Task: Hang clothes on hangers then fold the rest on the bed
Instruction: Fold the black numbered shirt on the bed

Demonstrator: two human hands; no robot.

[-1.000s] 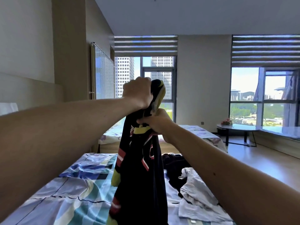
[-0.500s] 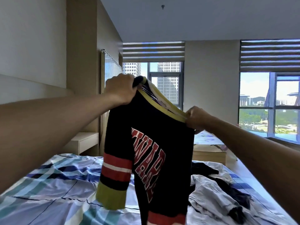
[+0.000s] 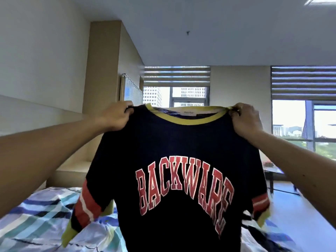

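Your left hand (image 3: 116, 116) and right hand (image 3: 245, 119) each grip one shoulder of the navy T-shirt (image 3: 181, 151), fingers (image 3: 236, 110) curled into the fabric. The shirt hangs spread open above the striped bed (image 3: 36, 215), red lettering facing you.

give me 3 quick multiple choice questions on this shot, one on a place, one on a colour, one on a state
1. Where do the left hand and right hand hold the t-shirt?
A) at the bottom hem
B) at the shoulders, either side of the collar
C) at the sleeve cuffs

2. What colour is the collar?
A) white
B) red
C) yellow-green

3. What state is the t-shirt in?
A) bunched in a ball
B) folded in half
C) held up, spread open

Answers:
1 B, both hands pinch fabric at the shoulder tops.
2 C, a yellow-green band rims the neck.
3 C, the chest print shows flat across the front.
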